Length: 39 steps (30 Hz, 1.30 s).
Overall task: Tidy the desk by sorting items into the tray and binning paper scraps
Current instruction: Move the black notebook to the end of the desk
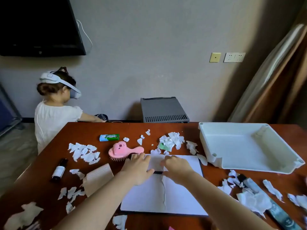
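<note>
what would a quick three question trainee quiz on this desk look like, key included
1. True or false: the white tray holds nothing.
2. Fill the gap: the green gum pack lies farther from the person than the pink ___.
3. The left hand and right hand both touch which thing? A white tray, B green gum pack, C open notebook.

Key: 1 true; 2 hairbrush; 3 C.
</note>
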### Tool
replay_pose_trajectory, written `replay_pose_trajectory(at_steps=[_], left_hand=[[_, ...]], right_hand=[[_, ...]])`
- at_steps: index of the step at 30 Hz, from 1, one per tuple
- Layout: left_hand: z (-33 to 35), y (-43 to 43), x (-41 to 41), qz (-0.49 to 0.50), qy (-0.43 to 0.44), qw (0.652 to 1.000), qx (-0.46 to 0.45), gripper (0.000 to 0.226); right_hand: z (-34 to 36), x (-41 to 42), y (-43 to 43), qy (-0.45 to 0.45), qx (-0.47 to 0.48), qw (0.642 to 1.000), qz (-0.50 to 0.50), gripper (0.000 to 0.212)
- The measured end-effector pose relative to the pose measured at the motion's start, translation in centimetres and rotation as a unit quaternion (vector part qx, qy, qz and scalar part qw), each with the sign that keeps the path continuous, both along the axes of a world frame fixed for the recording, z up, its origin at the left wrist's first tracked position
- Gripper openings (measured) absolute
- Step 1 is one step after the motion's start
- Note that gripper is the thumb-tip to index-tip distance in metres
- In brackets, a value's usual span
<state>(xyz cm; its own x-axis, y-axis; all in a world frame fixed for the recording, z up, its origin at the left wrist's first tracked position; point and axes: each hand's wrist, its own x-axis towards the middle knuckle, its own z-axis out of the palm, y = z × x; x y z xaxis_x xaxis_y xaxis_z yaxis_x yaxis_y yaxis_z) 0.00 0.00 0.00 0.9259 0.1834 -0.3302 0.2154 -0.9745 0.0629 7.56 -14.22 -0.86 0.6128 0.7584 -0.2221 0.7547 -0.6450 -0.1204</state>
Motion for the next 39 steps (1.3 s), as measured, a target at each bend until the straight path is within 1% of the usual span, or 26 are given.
replay_pose_trajectory(at_steps=[2, 5, 8, 9, 11, 13, 15, 21, 24, 27, 29, 32, 35, 39], left_hand=[[-0.7, -0.2, -0.3, 0.024, 0.001, 1.000, -0.009, 0.058], [-1.7, -0.5, -0.8, 0.064, 0.001, 0.997, -0.038, 0.065], [-2.3, -1.0, -1.5, 0.102, -0.009, 0.993, -0.064, 0.077], [-2.6, -1.1, -1.8, 0.115, -0.015, 0.990, -0.076, 0.079], [-3.1, -1.6, -2.4, 0.131, -0.026, 0.986, -0.096, 0.082], [-3.7, -2.0, -3.1, 0.136, -0.034, 0.986, -0.095, 0.083], [-4.2, -2.3, -3.7, 0.144, -0.035, 0.985, -0.086, 0.084], [-5.0, -3.1, -4.6, 0.193, -0.052, 0.975, -0.097, 0.094], [-4.8, -3.2, -4.7, 0.217, -0.057, 0.969, -0.107, 0.103], [-4.4, -3.3, -4.9, 0.221, -0.060, 0.967, -0.109, 0.107], [-3.7, -3.5, -4.8, 0.224, -0.060, 0.968, -0.100, 0.104], [-1.5, -4.1, -4.7, 0.209, -0.064, 0.974, -0.061, 0.089], [1.5, -5.0, -4.3, 0.167, -0.095, 0.981, -0.019, 0.074], [4.6, -6.1, -4.8, 0.111, -0.149, 0.983, -0.009, 0.067]], right_hand=[[-0.6, 0.0, 0.3, -0.041, -0.002, 0.999, -0.003, 0.025], [-1.1, 0.0, 0.4, -0.072, -0.004, 0.997, -0.023, 0.029], [-0.7, -0.1, 0.1, -0.091, 0.021, 0.994, -0.059, 0.027], [-0.6, 0.0, -0.1, -0.083, 0.038, 0.992, -0.086, 0.025], [-0.8, 0.2, -0.3, -0.038, 0.088, 0.984, -0.150, 0.022], [-1.1, 0.2, -0.5, 0.013, 0.134, 0.972, -0.193, 0.030], [-1.3, -0.3, -0.8, 0.043, 0.161, 0.963, -0.210, 0.037], [-2.8, -2.2, -0.8, 0.054, 0.164, 0.959, -0.223, 0.038], [-3.6, -2.7, -0.3, 0.048, 0.174, 0.957, -0.230, 0.033], [-4.0, -3.2, 0.1, 0.034, 0.183, 0.955, -0.233, 0.026], [-4.3, -3.5, 0.2, 0.032, 0.184, 0.954, -0.236, 0.023], [-4.7, -3.9, 0.0, 0.034, 0.198, 0.948, -0.248, 0.009], [-4.6, -4.1, -0.4, 0.034, 0.214, 0.943, -0.252, 0.032], [-3.9, -4.7, -1.0, 0.027, 0.211, 0.950, -0.229, 0.042]])
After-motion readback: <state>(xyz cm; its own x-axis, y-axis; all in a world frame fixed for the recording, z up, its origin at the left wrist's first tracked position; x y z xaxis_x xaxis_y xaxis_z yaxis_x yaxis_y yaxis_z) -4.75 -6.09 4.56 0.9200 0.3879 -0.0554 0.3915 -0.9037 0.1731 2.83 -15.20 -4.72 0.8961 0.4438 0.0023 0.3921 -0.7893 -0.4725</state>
